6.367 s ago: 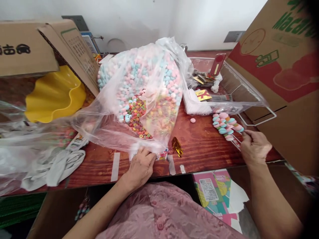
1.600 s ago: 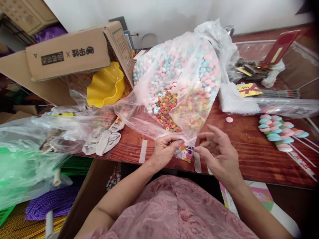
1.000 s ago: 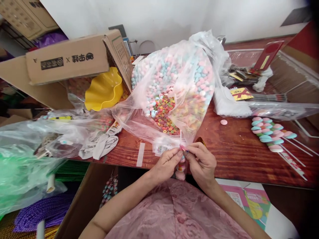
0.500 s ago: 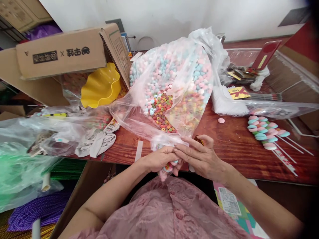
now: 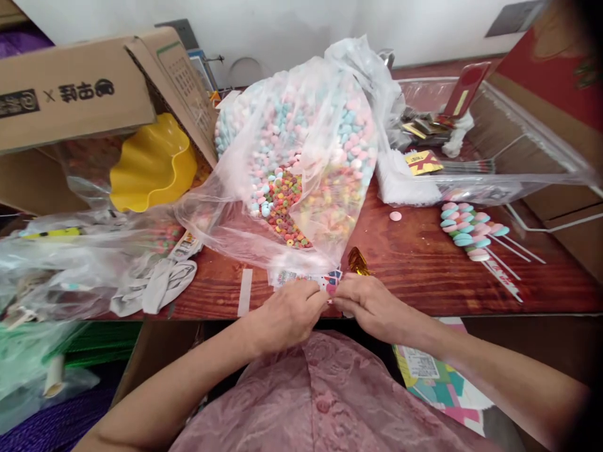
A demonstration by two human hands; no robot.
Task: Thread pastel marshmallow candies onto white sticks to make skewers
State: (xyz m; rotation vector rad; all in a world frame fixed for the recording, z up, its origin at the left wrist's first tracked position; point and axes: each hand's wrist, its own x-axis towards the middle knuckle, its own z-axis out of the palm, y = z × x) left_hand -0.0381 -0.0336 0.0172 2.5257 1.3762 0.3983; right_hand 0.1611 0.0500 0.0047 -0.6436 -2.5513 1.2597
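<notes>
My left hand (image 5: 292, 314) and my right hand (image 5: 370, 304) meet at the table's front edge, fingertips close together. The fingers of both are closed in a pinch, and what they hold is hidden behind them. Just beyond the fingertips lies printed plastic packaging (image 5: 331, 280) with red and blue dots. Behind it a large clear bag (image 5: 325, 251) lies open, full of pink, white and blue marshmallows (image 5: 292, 103) and small ring-shaped candies (image 5: 285, 204). A gold foil tie bundle (image 5: 358, 261) lies close beyond my right hand.
Marshmallow skewers (image 5: 464, 229) lie at the right, and a loose pink marshmallow (image 5: 395, 216) near them. Behind stands a clear plastic bin (image 5: 494, 188). At the left are a cardboard box (image 5: 75, 88), a yellow wavy bowl (image 5: 155, 166) and grey gloves (image 5: 160, 285).
The view has shifted, so the table's things sit further left. My fingers have drawn into a pinch, and the marshmallow candy seen between my hands is now hidden. The gold ties are uncovered.
</notes>
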